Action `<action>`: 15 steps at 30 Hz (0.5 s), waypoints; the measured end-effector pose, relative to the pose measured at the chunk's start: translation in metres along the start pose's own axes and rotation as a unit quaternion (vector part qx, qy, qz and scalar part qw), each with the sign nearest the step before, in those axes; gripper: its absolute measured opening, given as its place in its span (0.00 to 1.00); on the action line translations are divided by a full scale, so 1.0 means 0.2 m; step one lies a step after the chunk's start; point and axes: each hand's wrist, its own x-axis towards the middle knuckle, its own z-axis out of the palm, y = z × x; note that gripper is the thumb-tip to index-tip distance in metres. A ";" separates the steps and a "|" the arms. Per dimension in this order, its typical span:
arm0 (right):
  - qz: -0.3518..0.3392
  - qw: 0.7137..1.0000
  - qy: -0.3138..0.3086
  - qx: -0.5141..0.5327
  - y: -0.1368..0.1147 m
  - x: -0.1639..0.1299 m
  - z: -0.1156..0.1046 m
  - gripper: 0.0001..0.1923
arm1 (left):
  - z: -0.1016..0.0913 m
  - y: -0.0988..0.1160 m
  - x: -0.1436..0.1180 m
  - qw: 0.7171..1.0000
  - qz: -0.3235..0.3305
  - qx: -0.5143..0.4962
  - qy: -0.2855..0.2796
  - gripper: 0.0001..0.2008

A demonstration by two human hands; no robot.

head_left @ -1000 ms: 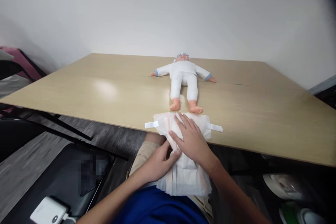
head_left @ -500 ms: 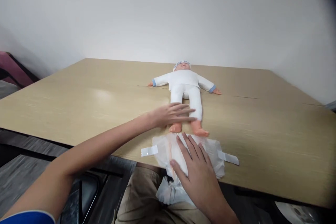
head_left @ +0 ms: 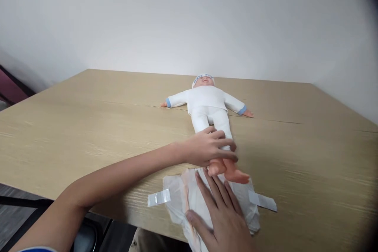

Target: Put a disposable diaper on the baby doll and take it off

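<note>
On the wooden table there is one doll and one diaper. The doll lies on its back with the head toward the white wall, dressed in a white suit with two blue cuffs, and its two arms are spread to the sides. The left hand has its fingers closed around the lower part of the two legs, just above the two bare feet; the feet reach over the far edge of the diaper. The right hand lies flat on the diaper, fingers stretched and a little apart, gripping nothing (only pressing the padding against the table). The diaper is spread open at the near edge of the table, directly below the doll, and part of it hangs over the edge toward the person. It has two white fastening tabs, one at the left side and one at the right side, both lying flat on the wood.
</note>
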 end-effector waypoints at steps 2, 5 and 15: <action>0.009 1.000 -0.007 0.019 0.04 0.06 0.03 0.49 | -0.11 -0.04 0.03 0.994 -0.032 -0.100 0.025 0.17; 0.031 0.998 -0.038 0.048 0.13 0.21 0.06 0.44 | -0.31 -0.11 0.08 0.965 -0.070 -0.239 0.080 0.17; 0.061 0.994 -0.083 0.048 0.45 0.97 0.24 0.39 | -0.56 -0.29 0.07 0.885 -0.159 -0.367 0.238 0.20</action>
